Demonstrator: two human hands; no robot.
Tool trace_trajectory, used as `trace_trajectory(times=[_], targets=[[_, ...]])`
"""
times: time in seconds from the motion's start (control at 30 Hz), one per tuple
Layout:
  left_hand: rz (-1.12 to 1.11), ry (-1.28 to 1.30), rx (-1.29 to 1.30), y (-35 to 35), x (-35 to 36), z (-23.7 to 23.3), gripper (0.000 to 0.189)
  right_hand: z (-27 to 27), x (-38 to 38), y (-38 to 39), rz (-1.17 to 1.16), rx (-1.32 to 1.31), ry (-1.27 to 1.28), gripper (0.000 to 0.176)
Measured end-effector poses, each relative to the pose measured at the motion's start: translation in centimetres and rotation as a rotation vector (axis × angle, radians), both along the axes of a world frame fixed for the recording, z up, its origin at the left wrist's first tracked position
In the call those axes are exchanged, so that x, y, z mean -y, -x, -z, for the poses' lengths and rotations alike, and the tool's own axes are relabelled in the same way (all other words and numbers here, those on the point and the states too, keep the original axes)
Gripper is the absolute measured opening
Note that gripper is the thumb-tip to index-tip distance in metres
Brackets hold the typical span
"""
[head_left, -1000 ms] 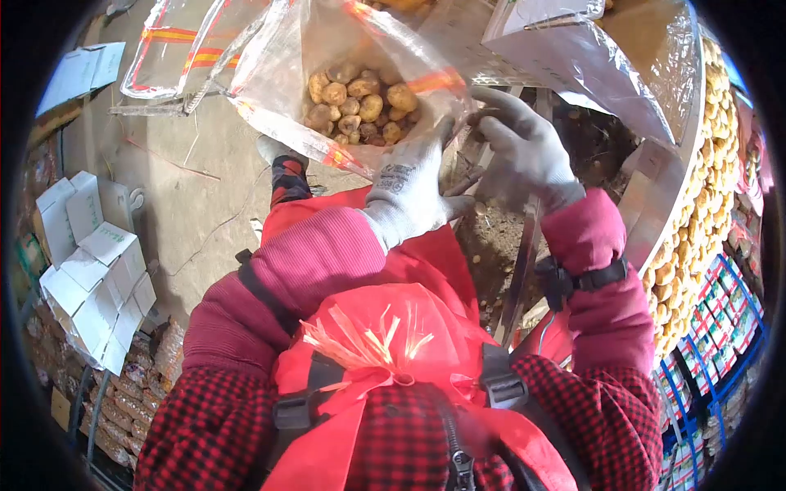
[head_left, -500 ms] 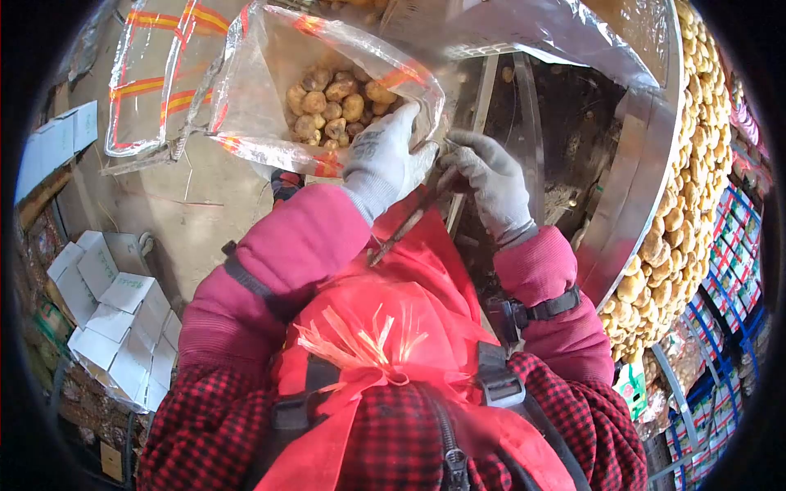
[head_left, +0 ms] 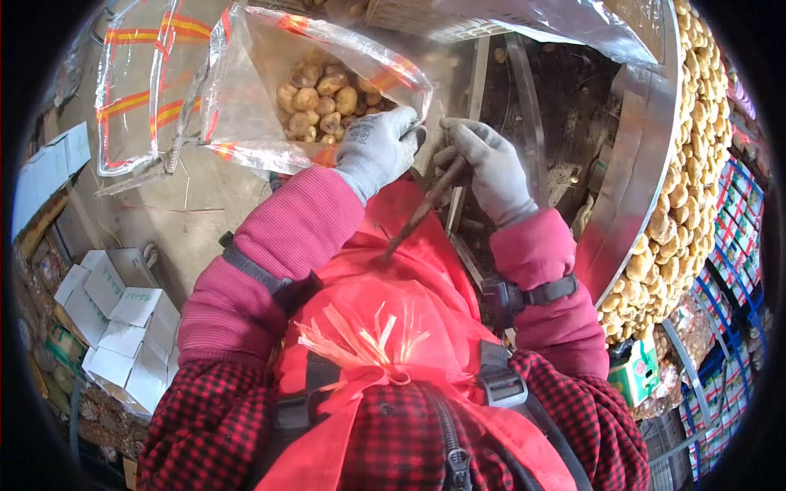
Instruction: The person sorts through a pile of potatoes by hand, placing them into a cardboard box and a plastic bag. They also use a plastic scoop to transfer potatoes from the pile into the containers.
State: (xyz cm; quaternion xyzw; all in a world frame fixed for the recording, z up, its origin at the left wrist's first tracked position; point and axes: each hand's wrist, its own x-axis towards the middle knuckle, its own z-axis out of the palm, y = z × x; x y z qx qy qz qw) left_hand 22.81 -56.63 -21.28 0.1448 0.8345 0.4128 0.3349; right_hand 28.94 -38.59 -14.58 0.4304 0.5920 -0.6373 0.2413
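My left hand point(head_left: 378, 149), in a grey-white glove, is closed beside the right rim of a clear plastic bag point(head_left: 246, 98) with red-orange edging. Whatever its curled fingers hold is hidden. Round brown mushrooms point(head_left: 325, 105) lie inside the bag, just beyond that hand. My right hand point(head_left: 491, 168), gloved too, is wrapped around a long, thin brown stick-like tool point(head_left: 417, 219), whose lower end points toward the red apron point(head_left: 409, 286). A narrow tip shows above the right thumb and forefinger.
A large heap of mushrooms point(head_left: 679, 196) lies behind a curved metal rim point(head_left: 630, 180) on the right. White cartons point(head_left: 123, 327) stand at lower left. Another clear bag point(head_left: 135, 82) is at upper left, and silvery plastic sheeting point(head_left: 565, 24) hangs at the top.
My left hand has drawn slightly down and left, its fingers more curled. The right hand still grips the tool, which now shows more clearly. The view has shifted slightly.
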Motion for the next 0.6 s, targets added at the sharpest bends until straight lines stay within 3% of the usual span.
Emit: trace_trajectory(times=[0.07, 0.1, 0.2, 0.27, 0.37, 0.47, 0.53, 0.6], targets=[[0.000, 0.009, 0.087, 0.3, 0.4, 0.2, 0.022, -0.3, 0.4, -1.6, 0.198, -0.094, 0.261, 0.037], [0.007, 0.010, 0.093, 0.5, 0.6, 0.1, 0.022, -0.5, 0.5, -2.5, 0.168, -0.075, 0.332, 0.048], [0.067, -0.020, 0.089, 0.5, 1.0, -0.1, 0.022, -0.4, 1.6, -3.9, 0.195, -0.092, 0.289, 0.048], [0.116, -0.093, -0.045, 0.3, 1.2, 0.1, 0.016, -0.5, 2.2, -3.0, 0.252, -0.074, 0.178, 0.046], [0.125, -0.090, -0.035, 0.5, 1.6, -0.9, 0.013, 0.1, 1.9, -2.1, 0.074, -0.094, -0.036, 0.041], [0.092, -0.203, -0.246, -0.9, 2.1, 0.2, 0.014, 0.3, 1.8, -0.5, 0.051, -0.039, -0.048, 0.041], [0.096, -0.189, -0.236, -0.7, 2.0, 0.1, 0.016, 0.2, 1.4, -0.5, 0.045, -0.051, 0.006, 0.044], [0.056, -0.175, -0.109, 0.0, 2.1, 0.2, 0.014, -0.3, 1.9, -0.8, 0.236, -0.240, 0.267, 0.048]])
